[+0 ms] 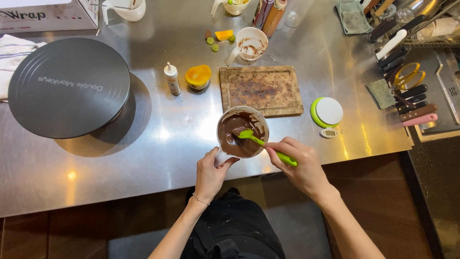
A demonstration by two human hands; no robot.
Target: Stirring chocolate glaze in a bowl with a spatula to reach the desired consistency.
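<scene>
Your black apron (230,230) sits closest, straight down at six o'clock, and both forearms reach up from it to the near edge of the steel table (158,158). Your left hand (211,175) cups the rim of the white bowl (242,132) at its seven o'clock side, fingers curled, thumb laid against the wall, half closed and not clamping hard. Your right hand (299,163) is wrapped around the handle of the green spatula (268,146), fingers folded tight on it, and the blade dips into the dark chocolate at the bowl's centre. The bowl itself stands just in front of the wooden cutting board (261,90), touching or nearly touching its near edge.

To stir this well, I'd say keep that left hand firm so the bowl doesn't skate on the slick steel, and sweep the blade along the wall, since chocolate clings high up the sides.

Out at ten o'clock lies the dark round turntable (69,88). At two o'clock of the bowl rests a small green-rimmed scale (327,111), and at eleven o'clock a little squeeze bottle (172,79) beside an orange-lined cup (198,76).
</scene>
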